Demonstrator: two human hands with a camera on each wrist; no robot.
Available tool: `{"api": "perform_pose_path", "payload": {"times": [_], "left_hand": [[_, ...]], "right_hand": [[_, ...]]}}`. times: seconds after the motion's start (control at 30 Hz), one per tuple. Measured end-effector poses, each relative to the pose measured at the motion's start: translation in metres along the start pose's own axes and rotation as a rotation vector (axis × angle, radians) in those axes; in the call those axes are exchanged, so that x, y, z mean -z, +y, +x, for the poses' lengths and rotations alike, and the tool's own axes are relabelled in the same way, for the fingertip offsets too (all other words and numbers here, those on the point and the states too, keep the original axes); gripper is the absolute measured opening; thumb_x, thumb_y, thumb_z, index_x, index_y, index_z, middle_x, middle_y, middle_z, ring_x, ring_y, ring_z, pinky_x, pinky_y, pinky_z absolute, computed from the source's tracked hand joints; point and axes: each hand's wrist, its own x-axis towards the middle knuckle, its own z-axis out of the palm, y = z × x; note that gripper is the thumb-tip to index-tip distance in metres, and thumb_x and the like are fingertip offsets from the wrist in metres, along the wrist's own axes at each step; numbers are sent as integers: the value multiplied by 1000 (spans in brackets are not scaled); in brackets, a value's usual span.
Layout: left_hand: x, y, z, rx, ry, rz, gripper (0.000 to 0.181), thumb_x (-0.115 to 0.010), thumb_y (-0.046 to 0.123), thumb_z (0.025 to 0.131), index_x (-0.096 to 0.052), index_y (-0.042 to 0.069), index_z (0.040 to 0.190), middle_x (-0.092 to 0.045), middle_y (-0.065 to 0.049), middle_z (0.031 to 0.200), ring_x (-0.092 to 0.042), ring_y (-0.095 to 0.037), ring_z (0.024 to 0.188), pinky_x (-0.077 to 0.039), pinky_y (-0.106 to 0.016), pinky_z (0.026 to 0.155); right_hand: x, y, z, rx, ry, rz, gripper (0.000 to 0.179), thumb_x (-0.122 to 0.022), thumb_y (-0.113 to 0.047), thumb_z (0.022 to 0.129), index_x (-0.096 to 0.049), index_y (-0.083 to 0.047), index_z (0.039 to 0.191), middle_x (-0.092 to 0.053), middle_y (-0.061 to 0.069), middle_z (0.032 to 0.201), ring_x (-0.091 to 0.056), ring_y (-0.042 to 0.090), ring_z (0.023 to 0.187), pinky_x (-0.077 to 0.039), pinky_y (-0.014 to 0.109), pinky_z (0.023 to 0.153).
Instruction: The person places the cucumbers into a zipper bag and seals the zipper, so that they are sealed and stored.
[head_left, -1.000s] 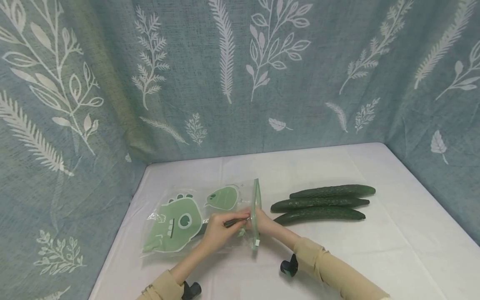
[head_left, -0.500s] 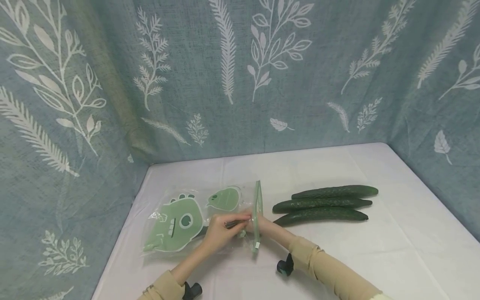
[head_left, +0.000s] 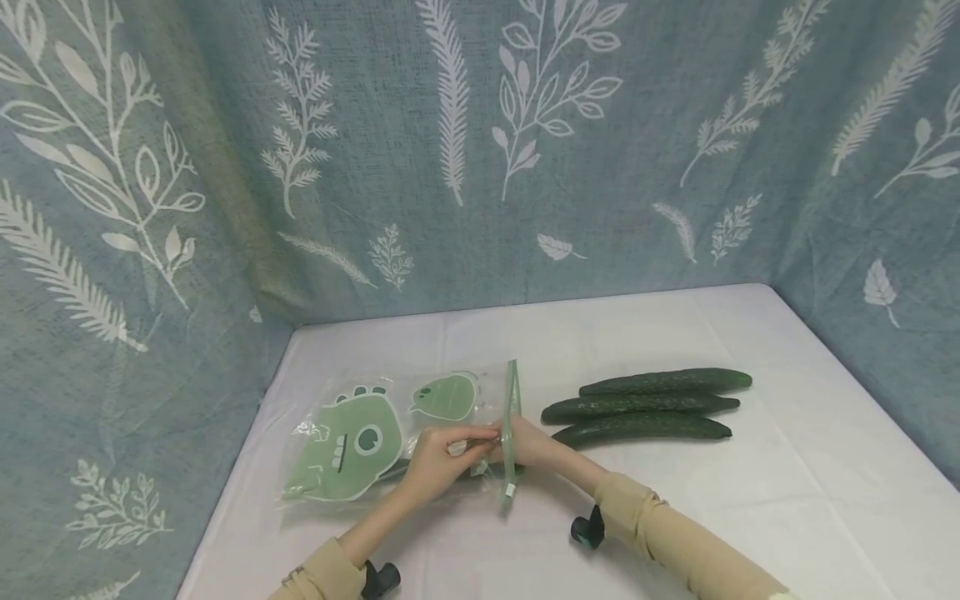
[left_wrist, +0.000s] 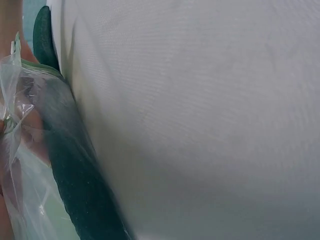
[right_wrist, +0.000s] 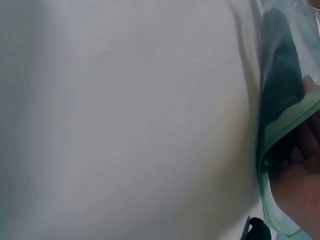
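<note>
A clear zip bag (head_left: 420, 392) with green cartoon prints lies on its side, its green-rimmed mouth facing right. Inside it is a dark green cucumber (left_wrist: 80, 190), lying lengthwise, with one end poking just past the rim. My left hand (head_left: 435, 462) pinches the bag's upper layer near the mouth. My right hand (head_left: 528, 443) reaches in through the mouth, its fingers (right_wrist: 309, 82) relaxed beside the cucumber and partly covered by the bag. No finger wraps the cucumber's near side in either wrist view. Their contact with it is partly hidden.
Right of the bag, three more cucumbers (head_left: 645, 407) lie side by side on the white tablecloth (head_left: 630, 333). A blue-green curtain (head_left: 480, 150) with white leaf prints stands behind and at both sides. Dark wrist cameras (head_left: 587, 529) hang below the sleeves.
My right hand and forearm have shifted slightly to the right, and the end of the bagged cucumber now shows beneath the hand. My left hand keeps its pinch on the bag.
</note>
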Motion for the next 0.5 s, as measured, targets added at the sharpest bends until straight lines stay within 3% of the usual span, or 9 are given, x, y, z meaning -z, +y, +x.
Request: {"api": "perform_pose_path", "payload": {"times": [0.1, 0.33, 0.5], "left_hand": [[-2, -4, 0, 14, -1, 8, 18, -71, -6, 76, -72, -1, 94, -73, -14, 97, -70, -28, 93, -58, -29, 82], [-10, -32, -4, 35, 5, 13, 19, -73, 0, 77, -73, 3, 96, -74, -10, 99, -69, -26, 97, -57, -29, 85], [-11, -38, -5, 20, 1, -26, 20, -73, 4, 79, -74, 9, 99, -74, -5, 102, -70, -22, 98, -57, -26, 87]], "right_hand": [[1, 1, -1, -16, 19, -13, 40, -70, -24, 83, -64, 0, 114, -64, 18, 122, -59, 34, 118, -45, 52, 104], [4, 1, -6, -16, 46, -52, 39, -70, -26, 83, -65, -3, 114, -68, 15, 115, -64, 30, 110, -50, 47, 99], [7, 2, -9, -34, 47, -96, 30, -71, -27, 83, -70, -4, 102, -73, 12, 100, -69, 23, 96, -55, 42, 89]]}}
